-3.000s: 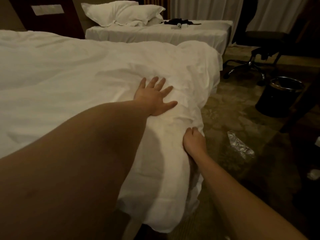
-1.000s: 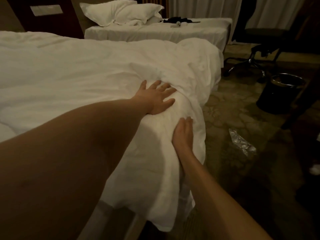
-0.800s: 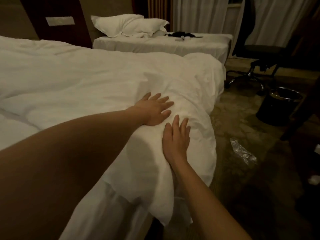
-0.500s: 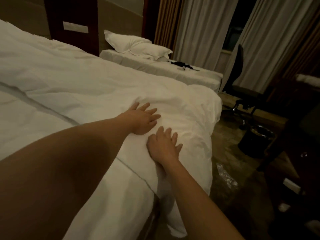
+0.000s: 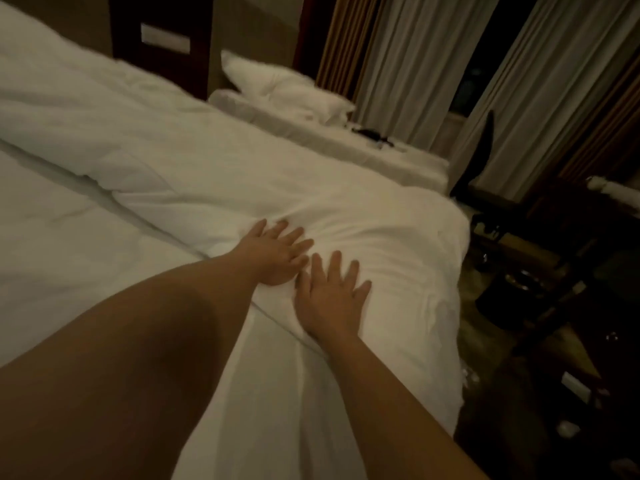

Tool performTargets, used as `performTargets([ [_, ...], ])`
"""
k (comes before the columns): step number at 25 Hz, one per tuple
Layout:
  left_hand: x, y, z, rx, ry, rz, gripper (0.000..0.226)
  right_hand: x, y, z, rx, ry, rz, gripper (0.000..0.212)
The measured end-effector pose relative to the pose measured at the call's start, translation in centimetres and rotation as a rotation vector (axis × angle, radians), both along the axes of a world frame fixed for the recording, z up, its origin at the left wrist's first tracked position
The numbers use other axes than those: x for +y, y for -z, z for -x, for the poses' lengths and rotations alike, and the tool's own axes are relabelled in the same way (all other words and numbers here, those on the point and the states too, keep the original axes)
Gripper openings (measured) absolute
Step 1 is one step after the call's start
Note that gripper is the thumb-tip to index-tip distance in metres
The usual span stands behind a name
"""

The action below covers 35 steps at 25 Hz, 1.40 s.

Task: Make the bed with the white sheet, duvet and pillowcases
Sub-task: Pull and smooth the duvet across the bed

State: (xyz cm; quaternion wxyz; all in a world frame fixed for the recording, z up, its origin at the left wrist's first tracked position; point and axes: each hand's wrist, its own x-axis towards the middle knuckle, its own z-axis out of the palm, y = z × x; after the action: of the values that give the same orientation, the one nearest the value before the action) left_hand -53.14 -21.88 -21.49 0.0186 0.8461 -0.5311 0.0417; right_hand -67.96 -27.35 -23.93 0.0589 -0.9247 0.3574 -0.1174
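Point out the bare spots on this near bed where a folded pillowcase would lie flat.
Free: the smooth white sheet left of the puffy white duvet's edge, and the strip near the left forearm. Crowded: the duvet corner, where the left hand and right hand press flat side by side on rumpled folds.

Duvet (image 5: pixel 214 174): we see white cloth, matt, softly creased where it bunches.
Sheet (image 5: pixel 52 244): we see white cloth, matt, smoother and flatter.
Pillows (image 5: pixel 277 88): white matt cloth, rumpled.
Curtains (image 5: pixel 408 57): pale pleated cloth.
Headboard panel (image 5: pixel 162 60): dark wood, to our eyes.
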Motion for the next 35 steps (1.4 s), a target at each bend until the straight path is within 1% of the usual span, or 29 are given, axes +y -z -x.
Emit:
performTargets([
  [1, 0.2, 0.3, -0.5, 0.013, 0.014, 0.008, 0.058, 0.1, 0.4, -0.8, 0.017, 0.019, 0.031, 0.058],
  [3, 0.8, 0.6, -0.7, 0.034, 0.033, 0.016, 0.059, 0.2, 0.5, -0.7, 0.083, 0.024, 0.014, 0.06],
  [5, 0.7, 0.0, -1.2, 0.018, 0.071, -0.018, 0.061, 0.3, -0.4, -0.4, 0.125, 0.014, -0.038, 0.061],
  [8, 1.3, -2.6, -2.6, 0.01, 0.144, -0.096, 0.063, 0.9, -2.4, -0.9, 0.177, 0.015, -0.197, 0.063],
  [10, 1.6, -4.2, -4.5, 0.076, 0.159, -0.111, 0.064, 0.5, -3.7, -1.5, 0.224, 0.01, -0.271, 0.063],
  [12, 1.0, -5.3, -6.3, 0.165, 0.203, -0.155, 0.066, -1.1, -5.2, -2.8, 0.215, 0.026, -0.316, 0.064],
  [15, -2.5, -5.6, -8.3, 0.191, 0.284, -0.187, 0.064, -4.8, -7.0, -5.5, 0.174, 0.031, -0.297, 0.064],
  [18, -7.7, -4.7, -10.0, 0.164, 0.285, -0.229, 0.062, -9.0, -7.5, -8.2, 0.128, 0.011, -0.188, 0.063],
  [21, -13.5, -3.7, -10.6, 0.06, 0.329, -0.282, 0.069, -13.2, -6.7, -10.8, 0.153, 0.009, -0.213, 0.061],
  [23, -16.3, -3.6, -12.0, 0.047, 0.352, -0.306, 0.066, -15.3, -5.5, -11.6, 0.158, 0.047, -0.25, 0.059],
  [26, -18.5, -3.9, -15.1, 0.119, 0.301, -0.308, 0.057, -18.8, -3.1, -10.3, 0.186, 0.081, -0.205, 0.061],
  [28, -17.7, -3.5, -18.0, 0.181, 0.169, -0.317, 0.057, -20.2, -1.9, -9.0, 0.216, 0.106, -0.165, 0.065],
  [30, -15.8, -2.4, -20.7, 0.214, 0.057, -0.331, 0.058, -20.3, -1.1, -9.2, 0.259, 0.113, -0.171, 0.067],
  [32, -14.8, -1.3, -21.9, 0.262, 0.055, -0.325, 0.058, -19.9, -0.8, -10.0, 0.299, 0.126, -0.175, 0.067],
  [35, -15.6, -1.2, -23.3, 0.298, 0.127, -0.238, 0.061, -19.7, -1.9, -10.7, 0.387, 0.19, -0.23, 0.067],
])
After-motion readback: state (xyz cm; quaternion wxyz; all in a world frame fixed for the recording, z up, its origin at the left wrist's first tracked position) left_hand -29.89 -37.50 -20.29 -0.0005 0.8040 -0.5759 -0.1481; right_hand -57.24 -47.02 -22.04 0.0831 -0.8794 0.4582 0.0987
